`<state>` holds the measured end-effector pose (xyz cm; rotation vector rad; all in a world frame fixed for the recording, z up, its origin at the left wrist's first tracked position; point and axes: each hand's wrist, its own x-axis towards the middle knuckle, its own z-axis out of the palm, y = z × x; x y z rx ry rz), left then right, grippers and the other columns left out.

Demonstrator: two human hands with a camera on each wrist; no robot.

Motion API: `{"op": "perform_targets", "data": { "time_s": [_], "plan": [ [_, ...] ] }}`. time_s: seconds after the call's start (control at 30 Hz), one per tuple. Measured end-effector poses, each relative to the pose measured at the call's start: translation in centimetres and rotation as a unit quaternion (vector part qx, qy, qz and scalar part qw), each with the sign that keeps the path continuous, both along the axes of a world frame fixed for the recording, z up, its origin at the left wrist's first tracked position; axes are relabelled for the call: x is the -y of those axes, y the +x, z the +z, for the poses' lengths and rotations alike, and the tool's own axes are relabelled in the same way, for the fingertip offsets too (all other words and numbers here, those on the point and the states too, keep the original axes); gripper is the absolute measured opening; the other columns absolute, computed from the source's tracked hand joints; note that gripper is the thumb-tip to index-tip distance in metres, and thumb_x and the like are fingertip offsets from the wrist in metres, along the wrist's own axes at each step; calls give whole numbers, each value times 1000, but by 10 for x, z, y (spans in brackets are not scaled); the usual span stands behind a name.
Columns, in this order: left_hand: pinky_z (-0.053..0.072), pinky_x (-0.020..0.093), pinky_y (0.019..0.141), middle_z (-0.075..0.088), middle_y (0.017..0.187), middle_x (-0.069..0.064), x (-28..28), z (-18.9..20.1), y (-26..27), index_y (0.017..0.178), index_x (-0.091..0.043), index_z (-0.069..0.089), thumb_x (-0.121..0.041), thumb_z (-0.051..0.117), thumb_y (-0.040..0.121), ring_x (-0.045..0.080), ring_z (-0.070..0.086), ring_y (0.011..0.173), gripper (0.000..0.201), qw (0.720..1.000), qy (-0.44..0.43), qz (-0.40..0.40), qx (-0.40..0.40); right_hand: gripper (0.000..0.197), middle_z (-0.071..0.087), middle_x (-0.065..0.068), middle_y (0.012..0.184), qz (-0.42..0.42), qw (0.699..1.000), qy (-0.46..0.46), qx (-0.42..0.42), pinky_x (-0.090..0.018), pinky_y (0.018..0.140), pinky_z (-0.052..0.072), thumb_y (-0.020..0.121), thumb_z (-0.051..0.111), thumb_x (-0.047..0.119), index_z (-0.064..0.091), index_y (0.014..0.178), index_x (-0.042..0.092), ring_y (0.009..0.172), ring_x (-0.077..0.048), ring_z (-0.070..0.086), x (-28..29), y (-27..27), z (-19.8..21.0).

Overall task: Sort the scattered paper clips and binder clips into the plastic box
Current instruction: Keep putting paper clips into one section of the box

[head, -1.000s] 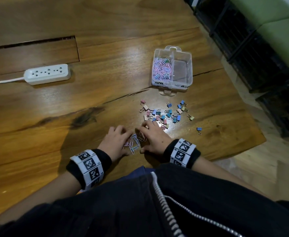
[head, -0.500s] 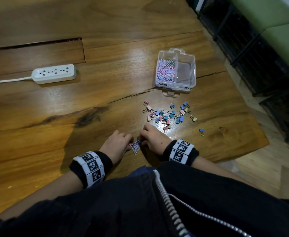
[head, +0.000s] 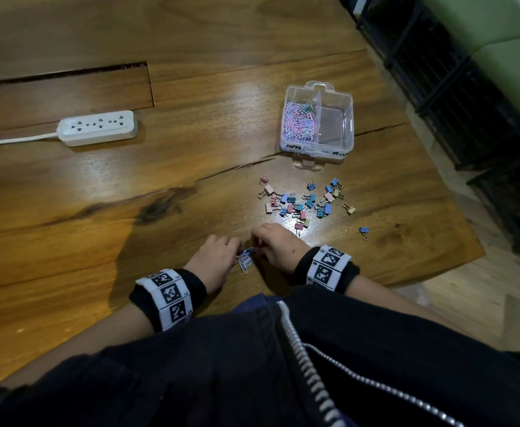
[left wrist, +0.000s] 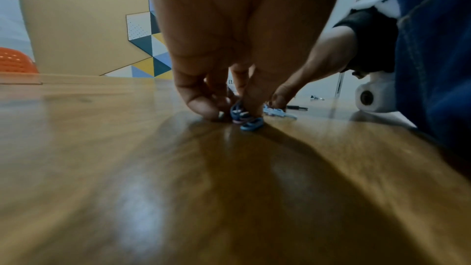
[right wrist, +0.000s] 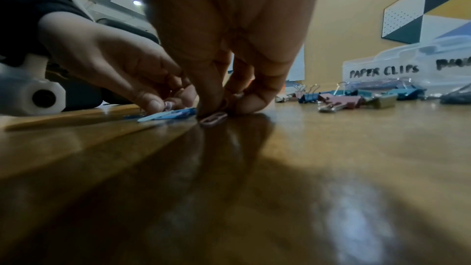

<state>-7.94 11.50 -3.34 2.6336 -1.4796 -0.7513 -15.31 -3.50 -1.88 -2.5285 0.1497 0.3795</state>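
Observation:
A few loose blue and pink paper clips [head: 245, 259] lie bunched near the table's front edge, between my two hands. My left hand [head: 236, 248] pinches blue paper clips [left wrist: 245, 119] against the wood with thumb and fingertips. My right hand [head: 256, 241] pinches a pink paper clip [right wrist: 213, 118] on the table, close beside the left hand [right wrist: 114, 67]. The clear plastic box [head: 346, 101] stands open farther back; its left compartment holds paper clips, its right one looks empty. Several coloured binder clips [head: 301, 202] are scattered between the box and my hands.
One blue binder clip [head: 364, 230] lies apart to the right. A white power strip [head: 98, 127] with its cord sits far left. The wooden table [head: 190, 87] ends close to the right of the clips, with black crates [head: 456, 97] beyond. My dark jacket overhangs the front edge.
Both hands have drawn closer together, and the spread paper clips between them are now pulled into one small bunch under the fingertips.

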Motion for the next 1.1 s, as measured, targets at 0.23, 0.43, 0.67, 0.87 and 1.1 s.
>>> {"op": "perform_targets", "data": {
  "time_s": [0.23, 0.43, 0.67, 0.87, 1.1],
  "plan": [
    [39, 23, 85, 48, 112, 11, 0, 8, 11, 119, -7, 52, -5, 44, 94, 24, 50, 103, 26, 993, -77, 69, -63, 28, 49, -8, 115, 47, 995, -84, -14, -30, 89, 36, 86, 56, 25, 55, 108, 8, 108, -22, 42, 12, 3, 4],
    [45, 5, 50, 58, 93, 2, 12, 31, 30, 97, -8, 57, -1, 38, 96, 4, 52, 64, 20, 903, -136, 264, -310, 34, 46, -10, 114, 25, 994, -89, -61, -32, 90, 38, 88, 52, 33, 53, 106, 5, 107, -22, 41, 16, 0, 4],
    [41, 9, 39, 52, 71, 5, 18, 28, 40, 76, -13, 53, 10, 34, 94, -4, 51, 39, 34, 808, -141, 367, -439, 9, 53, -2, 96, -71, 995, 43, -50, -28, 83, 45, 88, 51, 6, 49, 94, 12, 87, -14, 48, 21, -2, 7],
    [38, 24, 71, 52, 89, -3, -3, 25, 30, 99, -18, 49, -39, 78, 68, 15, 48, 85, 47, 991, 21, 44, -125, 17, 54, 6, 80, -252, 921, 287, -75, -9, 56, 46, 89, 43, -5, 58, 95, 1, 73, -7, 54, 34, -8, 11],
    [37, 29, 89, 55, 110, 9, -10, 9, 17, 102, -8, 59, -33, 62, 85, 23, 47, 110, 31, 996, -8, 26, -88, 6, 52, -9, 100, -132, 979, 137, -68, -22, 76, 34, 87, 50, 8, 53, 91, 8, 90, -14, 43, 24, -19, 9]
  ]
}}
